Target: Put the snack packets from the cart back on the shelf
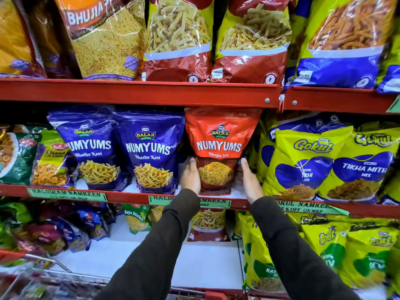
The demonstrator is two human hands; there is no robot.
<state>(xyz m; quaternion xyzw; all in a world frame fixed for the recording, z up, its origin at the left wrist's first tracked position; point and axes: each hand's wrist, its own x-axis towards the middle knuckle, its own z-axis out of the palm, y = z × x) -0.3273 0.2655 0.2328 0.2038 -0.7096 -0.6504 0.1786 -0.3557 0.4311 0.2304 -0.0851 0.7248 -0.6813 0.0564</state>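
A red Numyums Bhujia Sev packet stands upright on the middle shelf, between two blue Numyums packets and yellow Gokul packets. My left hand presses flat against the red packet's lower left side. My right hand lies against its lower right side, fingers extended. Both hands clasp the packet between them. The cart's metal rim shows blurred at the bottom left; its contents are hard to make out.
The upper shelf carries large bhujia and sev bags just above the red packet's top. The lower shelf has mixed small packets at left, yellow bags at right, and a white bare patch in the middle.
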